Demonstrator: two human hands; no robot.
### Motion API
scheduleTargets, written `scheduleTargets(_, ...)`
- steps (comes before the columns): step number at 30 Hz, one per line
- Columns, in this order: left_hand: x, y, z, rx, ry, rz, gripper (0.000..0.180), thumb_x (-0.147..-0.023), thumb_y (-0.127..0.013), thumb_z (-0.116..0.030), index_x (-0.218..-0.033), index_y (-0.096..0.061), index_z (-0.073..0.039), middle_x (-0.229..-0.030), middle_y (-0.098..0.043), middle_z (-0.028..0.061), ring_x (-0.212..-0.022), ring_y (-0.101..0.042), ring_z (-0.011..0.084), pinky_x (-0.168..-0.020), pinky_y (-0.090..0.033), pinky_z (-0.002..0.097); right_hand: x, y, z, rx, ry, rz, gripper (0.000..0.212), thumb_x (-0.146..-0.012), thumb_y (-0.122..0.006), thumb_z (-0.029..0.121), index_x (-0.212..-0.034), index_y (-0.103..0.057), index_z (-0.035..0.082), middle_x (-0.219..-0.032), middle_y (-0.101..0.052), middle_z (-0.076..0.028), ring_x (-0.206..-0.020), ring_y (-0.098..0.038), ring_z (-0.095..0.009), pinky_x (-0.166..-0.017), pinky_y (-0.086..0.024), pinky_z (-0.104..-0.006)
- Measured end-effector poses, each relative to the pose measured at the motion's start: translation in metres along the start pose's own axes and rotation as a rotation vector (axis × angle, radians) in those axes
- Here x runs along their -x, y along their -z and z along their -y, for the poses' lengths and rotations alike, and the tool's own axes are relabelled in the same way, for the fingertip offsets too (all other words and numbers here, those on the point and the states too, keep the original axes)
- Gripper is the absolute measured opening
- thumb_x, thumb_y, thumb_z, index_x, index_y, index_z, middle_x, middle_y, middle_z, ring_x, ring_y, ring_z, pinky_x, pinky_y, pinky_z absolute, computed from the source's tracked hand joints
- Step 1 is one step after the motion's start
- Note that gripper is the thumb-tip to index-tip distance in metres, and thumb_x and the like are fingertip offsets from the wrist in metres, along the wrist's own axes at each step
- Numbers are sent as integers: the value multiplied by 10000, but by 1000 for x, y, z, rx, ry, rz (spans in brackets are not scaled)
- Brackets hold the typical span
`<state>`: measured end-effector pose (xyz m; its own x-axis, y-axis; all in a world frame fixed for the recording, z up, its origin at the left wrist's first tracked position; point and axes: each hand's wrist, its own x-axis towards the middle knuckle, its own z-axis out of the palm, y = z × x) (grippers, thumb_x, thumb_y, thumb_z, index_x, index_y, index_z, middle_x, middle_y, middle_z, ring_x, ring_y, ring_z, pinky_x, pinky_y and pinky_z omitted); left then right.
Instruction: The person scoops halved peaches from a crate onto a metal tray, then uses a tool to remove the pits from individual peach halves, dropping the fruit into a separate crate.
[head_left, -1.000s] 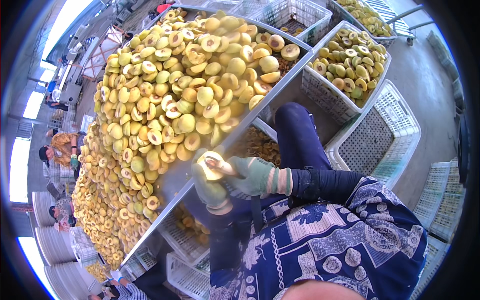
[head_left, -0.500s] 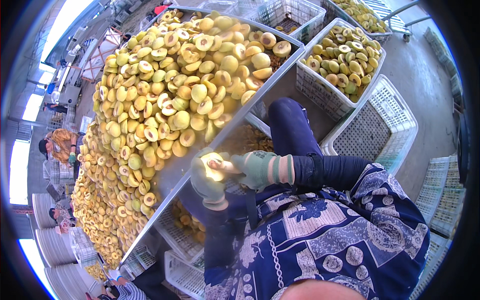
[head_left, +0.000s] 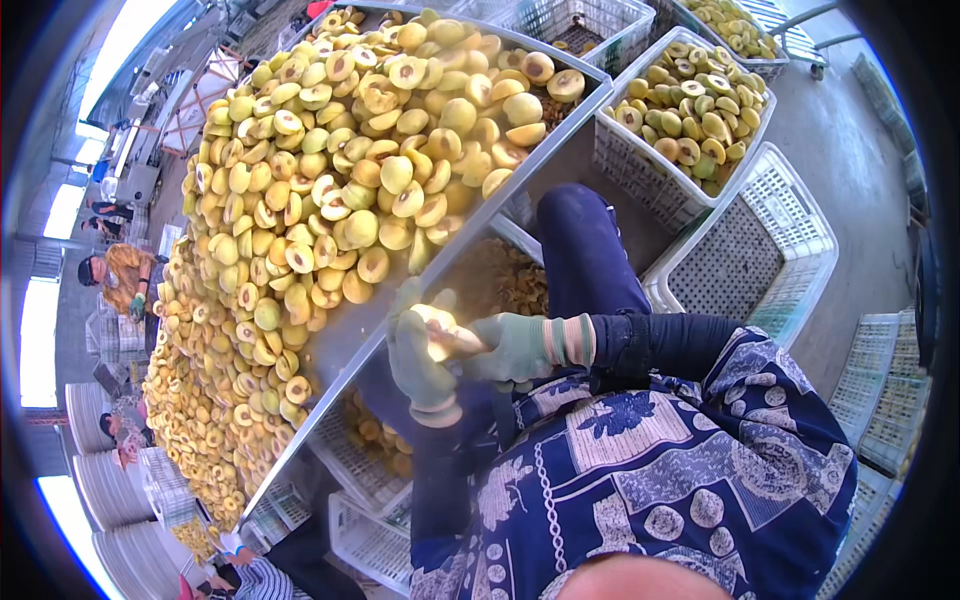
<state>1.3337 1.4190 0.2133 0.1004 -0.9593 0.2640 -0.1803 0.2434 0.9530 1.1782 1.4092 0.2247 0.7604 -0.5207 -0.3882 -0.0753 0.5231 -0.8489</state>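
Observation:
Both my hands wear greenish-grey gloves and meet over my lap, close to the metal table's edge. My left hand (head_left: 418, 375) is curled around a halved yellow peach (head_left: 438, 348), which is washed out by bright light. From the right, my right hand (head_left: 512, 348) is closed, with a short pale tan piece (head_left: 463, 341) reaching from its fingers onto the peach's cut face. Glare and the glove keep me from telling whether that is a tool or a fingertip. Beyond them, a big heap of halved peaches (head_left: 330, 190) covers the table, many with brown pit hollows showing.
The table's metal rim (head_left: 520, 180) runs diagonally before me. To the right stand a crate full of peach halves (head_left: 690, 110) and a white crate (head_left: 800, 240). Under the rim, another crate (head_left: 370, 480) holds fruit pieces. A co-worker in orange (head_left: 125, 275) is at the far left.
My right hand has turned and dropped slightly, and the tan piece now slants down across the peach. My left hand has tilted a little with the peach still in it.

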Motion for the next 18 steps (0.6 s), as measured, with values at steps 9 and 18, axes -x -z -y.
scheduleTargets(9, 6, 13, 12, 244, 165, -11, 491, -958, -428, -347, -1250, -463, 46, -1102, -602, 174, -924, -621, 240, -780, -494, 315, 6, 7, 9, -37, -204, 165, 178, -802, -583, 242, -848, -570, 71, -588, -530, -2, -419, -482, -100, -375, -375, -251)
scheduleTargets(18, 2, 24, 21, 305, 267, 150, 496, -963, -409, -352, -1281, -451, 26, -1086, -610, 162, -889, -614, 226, -744, -485, 287, 4, 3, 9, -75, -227, 159, 184, -886, -555, 223, -864, -583, 43, -502, -454, 58, -339, -387, -44, -303, -298, -177)
